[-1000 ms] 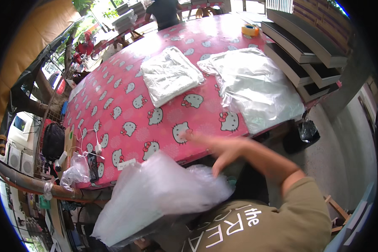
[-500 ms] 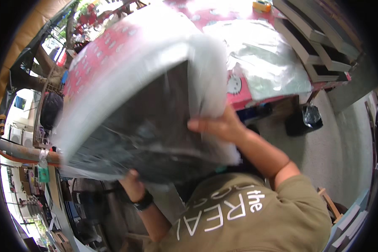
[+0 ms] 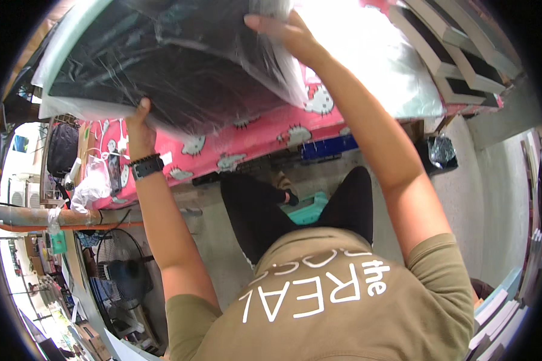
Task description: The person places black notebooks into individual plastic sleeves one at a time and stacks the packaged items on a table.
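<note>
A large flat black panel with a pale border, wrapped in clear plastic (image 3: 162, 54), is held out in front of me over the far side of the table. My left hand (image 3: 140, 129) grips its near edge toward the left, thumb on top and fingers hidden beneath. At its right side my right hand (image 3: 289, 39) is closed on the edge, the thumb lying over the plastic. The panel's far part runs out of view. Below it shows a table with a pink cartoon-cat cover (image 3: 223, 153). A shiny sheet of clear plastic (image 3: 403, 84) lies on the table's right part.
Pale-edged pieces with black faces (image 3: 445, 57) are stacked at the far right. A bin with a plastic liner (image 3: 441, 151) stands beneath that end. Under the table are a blue object (image 3: 329, 147) and, between my legs, a teal stool (image 3: 307, 207). A fan (image 3: 123, 274) is at left.
Both hands have carried the panel forward, away from my body and over the table. It has also come down from its steeper tilt. My legs and the stool now show.
</note>
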Demonstrator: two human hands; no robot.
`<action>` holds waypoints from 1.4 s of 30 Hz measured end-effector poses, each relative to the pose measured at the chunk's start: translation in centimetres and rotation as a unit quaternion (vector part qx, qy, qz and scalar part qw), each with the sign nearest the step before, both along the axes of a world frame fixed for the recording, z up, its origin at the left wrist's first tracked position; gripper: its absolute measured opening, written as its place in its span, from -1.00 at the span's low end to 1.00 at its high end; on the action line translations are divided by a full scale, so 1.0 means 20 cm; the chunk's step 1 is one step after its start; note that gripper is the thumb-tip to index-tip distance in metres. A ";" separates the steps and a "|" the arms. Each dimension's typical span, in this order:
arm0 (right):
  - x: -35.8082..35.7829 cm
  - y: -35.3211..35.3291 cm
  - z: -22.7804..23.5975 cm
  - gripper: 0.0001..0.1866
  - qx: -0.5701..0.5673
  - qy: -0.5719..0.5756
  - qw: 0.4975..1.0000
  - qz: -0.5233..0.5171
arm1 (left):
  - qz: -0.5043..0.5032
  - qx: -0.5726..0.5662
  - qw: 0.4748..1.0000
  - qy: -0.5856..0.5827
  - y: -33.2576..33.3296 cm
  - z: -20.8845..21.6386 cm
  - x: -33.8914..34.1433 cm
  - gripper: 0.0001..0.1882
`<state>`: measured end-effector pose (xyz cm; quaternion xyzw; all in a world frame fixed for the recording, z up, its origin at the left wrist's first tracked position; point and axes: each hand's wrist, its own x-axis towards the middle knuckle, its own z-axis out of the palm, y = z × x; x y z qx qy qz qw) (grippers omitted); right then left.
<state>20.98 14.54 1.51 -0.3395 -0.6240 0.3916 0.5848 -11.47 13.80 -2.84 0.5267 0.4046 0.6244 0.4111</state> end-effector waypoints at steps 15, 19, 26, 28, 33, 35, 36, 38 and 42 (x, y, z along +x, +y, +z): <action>-0.03 0.18 -0.21 0.07 0.011 -0.025 1.000 0.006 | -0.027 0.017 0.997 -0.071 0.05 -0.14 0.08 -0.30; -0.03 0.15 -0.05 0.00 0.030 0.046 0.997 0.059 | -0.038 -0.001 0.987 -0.158 0.05 -0.09 0.11 -0.38; -0.36 0.17 0.77 -0.25 0.195 -0.334 0.922 0.002 | -0.181 -0.154 0.965 -0.110 0.02 -0.13 0.12 -0.57; -0.50 0.23 0.84 -0.29 0.164 -0.451 0.876 0.047 | -0.204 -0.234 0.917 0.250 -0.04 -0.06 0.10 -0.60; -0.72 0.41 0.40 -0.36 0.137 -0.574 0.807 0.032 | -0.349 -0.035 0.875 0.334 -0.07 0.54 -0.10 -0.53; -0.81 0.46 0.37 -0.34 0.150 -0.569 0.808 0.024 | -0.140 0.208 0.893 0.374 0.02 0.63 -0.24 -0.32; -0.82 0.47 0.33 -0.29 0.188 -0.541 0.820 -0.005 | -0.004 0.270 0.862 0.429 0.07 0.70 -0.26 -0.30; -0.85 0.50 0.29 -0.22 0.234 -0.561 0.791 -0.066 | -0.055 0.279 0.771 0.570 0.14 0.90 -0.14 -0.40; -0.91 0.47 0.31 -0.17 0.182 -0.591 0.782 -0.076 | -0.150 0.230 0.663 0.696 0.32 0.73 -0.20 -0.16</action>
